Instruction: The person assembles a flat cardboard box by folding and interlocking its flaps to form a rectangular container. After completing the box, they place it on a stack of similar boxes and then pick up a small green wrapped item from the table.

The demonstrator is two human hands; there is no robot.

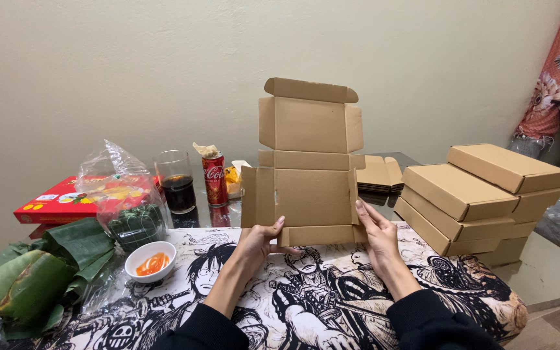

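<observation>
A flat, die-cut brown cardboard box blank stands upright on the table, its flaps unfolded. My left hand grips its lower left edge, thumb on the bottom flap. My right hand is pressed flat against its lower right side flap. Both forearms wear dark sleeves and rest over a black-and-white cartoon-print mat.
Several folded brown boxes are stacked at the right. Flat blanks lie behind. At left: a red can, a glass of dark drink, a plastic bag, a white bowl, green leaves, a red box.
</observation>
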